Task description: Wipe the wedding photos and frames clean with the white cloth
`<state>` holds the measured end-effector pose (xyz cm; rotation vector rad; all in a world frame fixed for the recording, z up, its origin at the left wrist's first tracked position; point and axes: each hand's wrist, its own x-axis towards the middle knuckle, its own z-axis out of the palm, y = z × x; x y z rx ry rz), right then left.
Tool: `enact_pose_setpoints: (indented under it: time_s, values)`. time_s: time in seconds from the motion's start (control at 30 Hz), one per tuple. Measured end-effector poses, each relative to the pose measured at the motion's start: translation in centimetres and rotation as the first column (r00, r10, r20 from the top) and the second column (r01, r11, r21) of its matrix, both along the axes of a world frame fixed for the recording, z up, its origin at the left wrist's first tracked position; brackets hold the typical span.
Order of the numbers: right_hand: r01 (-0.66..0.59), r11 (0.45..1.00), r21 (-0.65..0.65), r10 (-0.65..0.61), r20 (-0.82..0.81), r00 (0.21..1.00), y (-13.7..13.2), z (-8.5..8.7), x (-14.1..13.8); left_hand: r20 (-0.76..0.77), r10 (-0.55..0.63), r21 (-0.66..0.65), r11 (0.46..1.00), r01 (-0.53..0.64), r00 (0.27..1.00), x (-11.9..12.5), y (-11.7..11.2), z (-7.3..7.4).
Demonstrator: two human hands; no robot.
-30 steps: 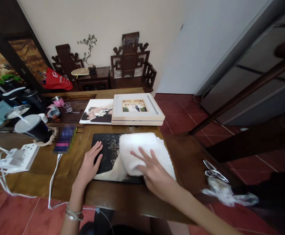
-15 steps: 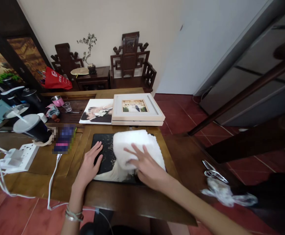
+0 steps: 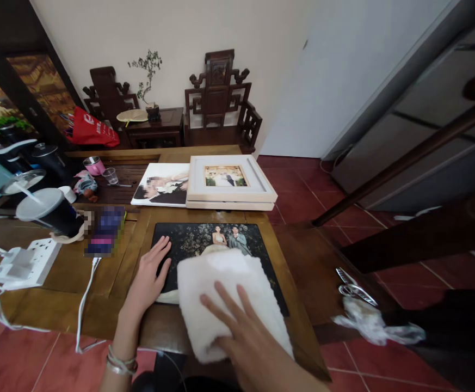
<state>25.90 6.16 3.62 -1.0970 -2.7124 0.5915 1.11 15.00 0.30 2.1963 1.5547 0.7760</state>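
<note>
A dark photo print of a couple lies flat on the wooden table in front of me. My left hand rests flat on its left edge, fingers spread. A folded white towel covers the print's near part and hangs over the table's front edge. On top of the towel lies my right hand, fingers stretched out and pressing down.
Behind the print lie a light wooden picture frame and another photo print. A lidded cup, a white power strip with cables and a phone are to the left. Scissors and crumpled plastic lie right.
My right hand has drawn the towel from the print's far right part toward me, uncovering the couple in the picture. My left hand has stayed put.
</note>
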Motion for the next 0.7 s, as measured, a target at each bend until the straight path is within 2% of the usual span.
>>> enact_pose_setpoints:
  time_s: [0.07, 0.13, 0.23, 0.37, 0.47, 0.57, 0.63, 0.7]
  values:
    - [-0.034, 0.999, -0.015, 0.034, 0.006, 0.999, -0.7, 0.2, 0.1, -0.009, -0.006, -0.011, 1.000, 0.006, 1.000, 0.0, 0.0, 0.0]
    - [-0.047, 0.999, -0.015, 0.047, 0.003, 0.999, 0.4, 0.4, 0.0, -0.014, -0.007, -0.018, 1.000, 0.007, 1.000, 0.0, 0.0, 0.1]
    - [-0.021, 1.000, 0.016, 0.021, 0.013, 1.000, 4.3, 0.8, -0.6, -0.003, -0.004, -0.016, 1.000, 0.004, 1.000, 0.0, 0.0, 0.1]
    - [0.055, 0.997, 0.059, -0.061, 0.106, 0.992, 10.6, 1.4, -2.6, 0.011, -0.002, -0.009, 1.000, 0.002, 1.000, 0.0, -0.1, 0.2]
    - [0.127, 0.986, 0.107, -0.141, 0.131, 0.981, 13.5, 1.7, -4.2, 0.021, 0.006, -0.006, 1.000, -0.006, 1.000, 0.0, 0.0, 0.2]
    - [0.154, 0.981, 0.121, -0.170, 0.130, 0.977, 13.3, 1.4, -4.8, 0.027, 0.010, -0.008, 1.000, -0.010, 1.000, 0.0, 0.0, 0.2]
    - [0.145, 0.983, 0.109, -0.158, 0.123, 0.980, 11.2, 0.9, -4.5, 0.022, 0.006, -0.015, 1.000, -0.005, 1.000, 0.0, 0.0, 0.2]
    - [0.130, 0.988, 0.088, -0.138, 0.084, 0.987, 8.0, 0.4, -3.8, 0.006, 0.000, -0.025, 1.000, 0.000, 1.000, 0.0, -0.1, 0.2]
